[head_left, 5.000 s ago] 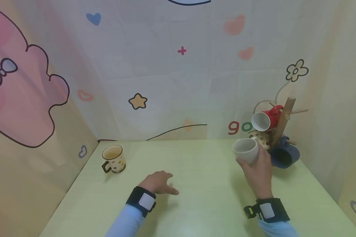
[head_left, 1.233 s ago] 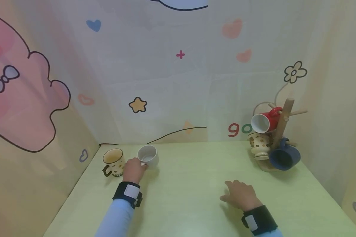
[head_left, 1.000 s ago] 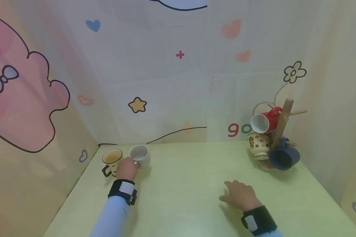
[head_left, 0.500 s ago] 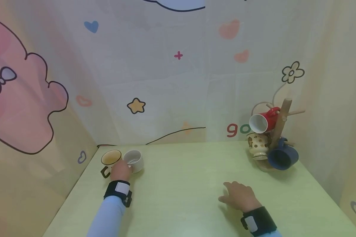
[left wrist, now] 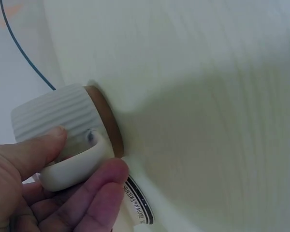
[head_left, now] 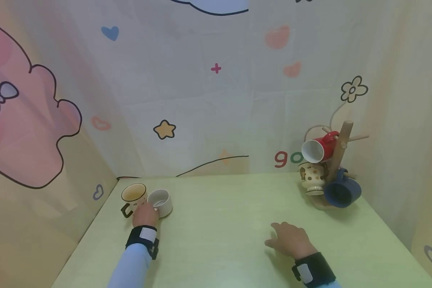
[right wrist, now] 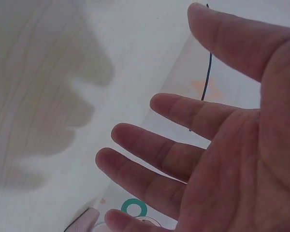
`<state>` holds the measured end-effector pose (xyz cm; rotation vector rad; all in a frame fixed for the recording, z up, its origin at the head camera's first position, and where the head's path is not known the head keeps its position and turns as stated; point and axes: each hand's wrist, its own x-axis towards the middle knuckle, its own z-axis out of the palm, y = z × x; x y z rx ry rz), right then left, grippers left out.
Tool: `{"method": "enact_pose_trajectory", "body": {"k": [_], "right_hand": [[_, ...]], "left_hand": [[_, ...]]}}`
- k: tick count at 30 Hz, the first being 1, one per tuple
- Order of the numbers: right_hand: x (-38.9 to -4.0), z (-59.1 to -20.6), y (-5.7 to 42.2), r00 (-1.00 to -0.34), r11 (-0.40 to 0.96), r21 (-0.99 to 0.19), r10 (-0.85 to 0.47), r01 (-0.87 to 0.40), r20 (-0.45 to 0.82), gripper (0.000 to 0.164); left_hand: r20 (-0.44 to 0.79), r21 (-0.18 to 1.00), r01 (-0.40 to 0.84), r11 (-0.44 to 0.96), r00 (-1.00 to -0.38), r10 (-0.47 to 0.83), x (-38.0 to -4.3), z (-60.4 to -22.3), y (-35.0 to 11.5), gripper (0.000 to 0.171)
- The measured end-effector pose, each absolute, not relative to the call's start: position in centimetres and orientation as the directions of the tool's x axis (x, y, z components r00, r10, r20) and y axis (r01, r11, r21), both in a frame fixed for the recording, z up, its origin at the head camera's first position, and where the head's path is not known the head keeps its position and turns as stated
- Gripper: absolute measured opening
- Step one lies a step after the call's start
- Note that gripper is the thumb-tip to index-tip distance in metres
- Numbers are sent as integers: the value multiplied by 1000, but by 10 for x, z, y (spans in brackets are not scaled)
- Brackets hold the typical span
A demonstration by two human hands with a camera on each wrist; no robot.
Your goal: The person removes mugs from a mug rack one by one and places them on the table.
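The left hand (head_left: 145, 217) pinches the cup (head_left: 162, 202) by its handle (left wrist: 77, 167), far left, right beside the mug (head_left: 133, 193); a leftward slip could knock them, I'd say. The right hand (head_left: 291, 240) holds nothing.

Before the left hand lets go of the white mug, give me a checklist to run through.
1. Grip: ok. The left hand holds the white mug by its handle.
2. White mug upright: ok. Its opening faces up.
3. Base fully down on the table: cannot tell. It looks at or very near the surface.
4. Clearance from the dark-handled mug: cannot tell. They stand close, and the hand hides part of the gap.
5. Right hand free: ok. It holds nothing, fingers spread.
6. Red mug and blue mug on the wooden rack: ok. Both are on it.
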<state>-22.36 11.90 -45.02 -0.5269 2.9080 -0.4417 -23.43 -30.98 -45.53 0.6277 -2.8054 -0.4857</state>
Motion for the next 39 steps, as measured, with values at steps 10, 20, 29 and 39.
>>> {"method": "enact_pose_trajectory", "body": {"k": [10, 20, 29, 39], "right_hand": [[-222, -451, 118, -924, 886, -330, -373, -326, -88, 57], [-224, -454, 117, -922, 883, -332, -379, -333, -82, 57], [-225, -455, 117, -923, 887, -330, -373, -323, -98, 57], [-224, -456, 117, -922, 886, -329, -375, -327, -92, 57]], "left_hand": [[134, 366, -368, 855, -888, -440, -229, -453, -305, 28], [119, 370, -360, 856, -896, -428, -235, -459, -312, 27], [94, 395, -388, 833, -885, -456, -236, -462, -313, 28], [152, 388, -339, 857, -894, -423, -227, -462, -314, 38]]}}
